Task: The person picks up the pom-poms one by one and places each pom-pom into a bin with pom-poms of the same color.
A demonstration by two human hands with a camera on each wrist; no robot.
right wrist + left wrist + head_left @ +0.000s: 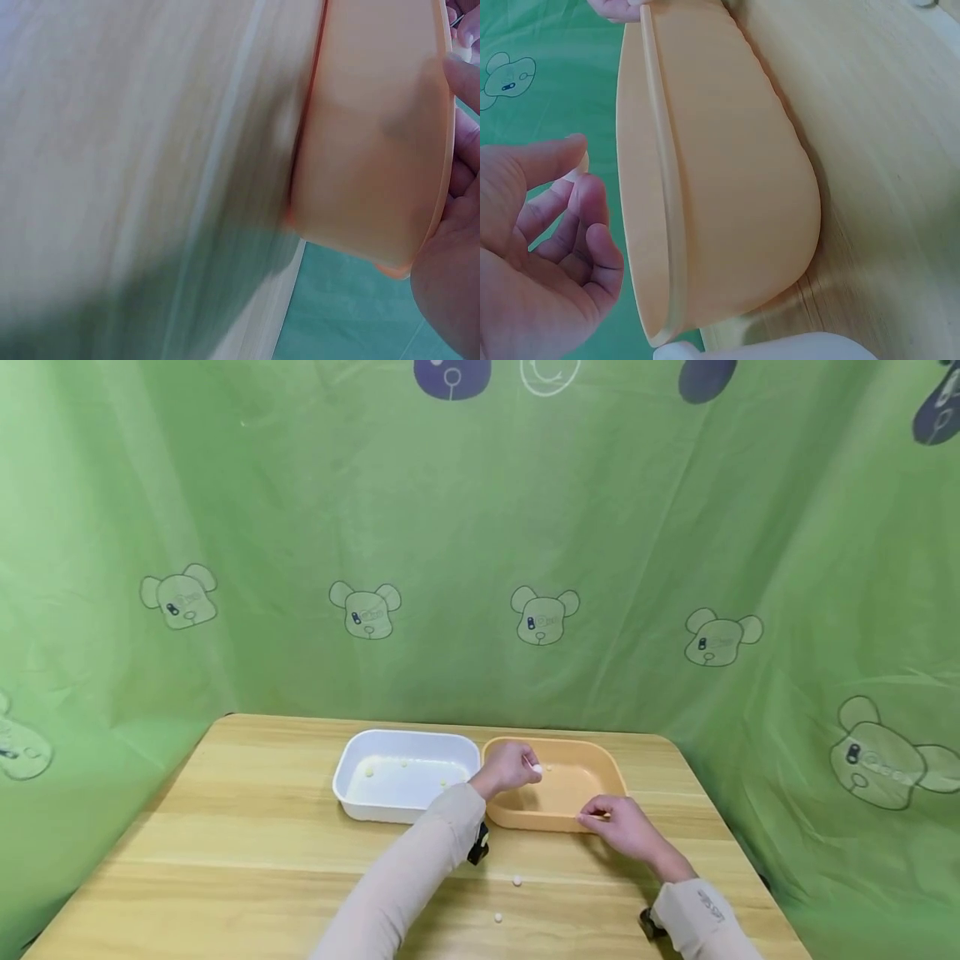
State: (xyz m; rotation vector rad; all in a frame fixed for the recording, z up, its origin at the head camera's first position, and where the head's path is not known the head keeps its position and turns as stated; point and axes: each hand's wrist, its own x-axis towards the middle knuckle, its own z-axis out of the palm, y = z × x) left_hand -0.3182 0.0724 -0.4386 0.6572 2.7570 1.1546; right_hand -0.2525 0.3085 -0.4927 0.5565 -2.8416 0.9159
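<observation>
My left hand [506, 768] is over the orange tray [617, 774], pinching a small white round piece [537, 768] between thumb and finger. In the left wrist view, part of that white piece [577, 171] shows between the fingertips; the other fingers are curled. At the tray's near right side, my right hand [626, 828] grips the rim. The right wrist view shows its thumb [463, 79] on the outer side of the rim and the fingers behind it. One small pale piece [549, 767] lies inside the orange tray.
A white tray [375, 812] stands against the orange one's left side, with several small yellowish pieces inside. Two small white round pieces, one farther [517, 881] and one nearer [498, 917], lie on the wooden table [247, 827]. Green cloth [450, 668] hangs behind and at both sides.
</observation>
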